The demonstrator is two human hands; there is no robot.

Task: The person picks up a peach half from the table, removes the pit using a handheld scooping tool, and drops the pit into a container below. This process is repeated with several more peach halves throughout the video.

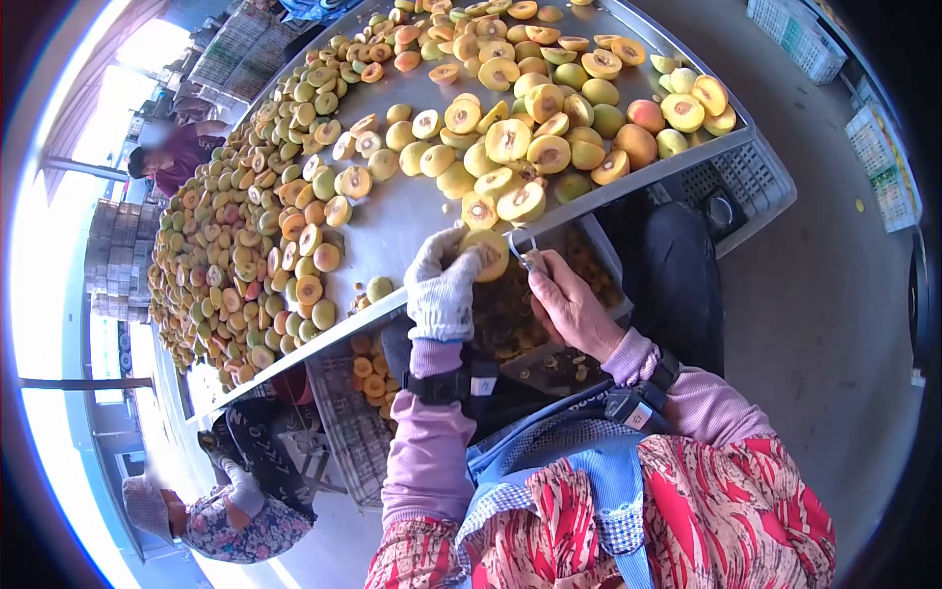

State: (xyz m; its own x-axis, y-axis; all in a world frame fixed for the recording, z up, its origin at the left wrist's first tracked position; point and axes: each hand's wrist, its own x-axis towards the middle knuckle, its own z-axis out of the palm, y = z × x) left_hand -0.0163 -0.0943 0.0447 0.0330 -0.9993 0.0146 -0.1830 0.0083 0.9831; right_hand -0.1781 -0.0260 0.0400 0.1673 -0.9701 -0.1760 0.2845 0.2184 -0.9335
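My left hand (441,287), in a whitish knit glove, holds a halved yellow fruit (485,255) near the metal table's front edge. Bare, my right hand (572,301) is closed around the handle of a small tool with a metal loop (523,241). The loop is just right of the fruit half; whether they touch is unclear. Beyond my hands, many halved fruits (508,140) lie cut side up or down on the metal table (385,231).
A crate with fruit halves (371,381) stands below the table at left. More fruit pieces lie under my hands. A grey crate (751,182) is at right. One person (245,515) sits at lower left; another (182,157) is across the table. Stacked crates (800,39) stand at upper right.
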